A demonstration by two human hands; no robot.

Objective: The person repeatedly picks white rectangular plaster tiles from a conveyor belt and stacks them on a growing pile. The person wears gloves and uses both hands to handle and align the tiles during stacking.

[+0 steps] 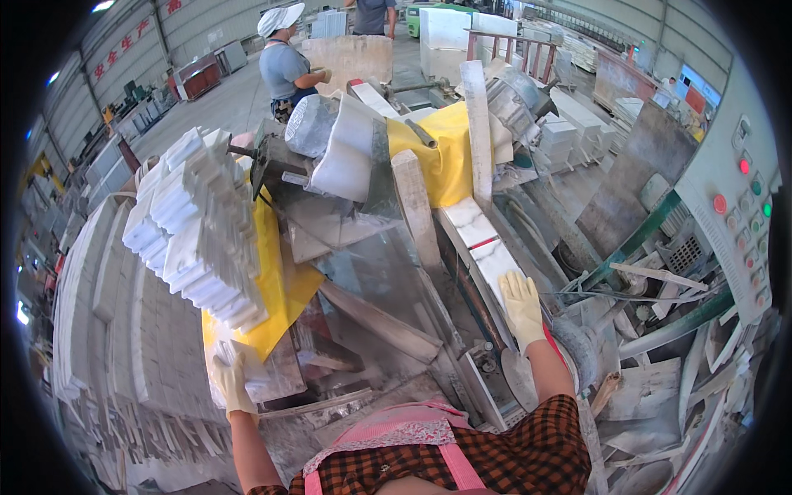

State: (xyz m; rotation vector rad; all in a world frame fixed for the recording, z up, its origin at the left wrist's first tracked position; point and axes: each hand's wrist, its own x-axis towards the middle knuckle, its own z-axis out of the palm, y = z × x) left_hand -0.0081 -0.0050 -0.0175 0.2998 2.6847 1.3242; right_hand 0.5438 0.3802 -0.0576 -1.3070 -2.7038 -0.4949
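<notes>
Both hands wear pale cream rubber gloves. My right hand [521, 312] lies with fingers stretched out on the near end of a white marble strip [493, 259] on a narrow machine bed. Beyond a red line across the bed, another white marble piece with grey veins [469, 223] runs under a yellow sheet [450, 153]. My left hand [232, 383] is closed around the edge of white stone tiles [247, 367] at the lower left, its fingertips partly hidden. Just past it rises a stepped stack of white stone tiles [198, 231], beside a second yellow sheet [272, 280].
A control panel [742, 206] with coloured buttons stands at right. Left lie long stacked stone slabs [115, 305]. A round grey disc [518, 378] sits beside my right forearm. Broken offcuts [648, 400] litter the lower right. A person in a white hat [285, 62] stands beyond the machine.
</notes>
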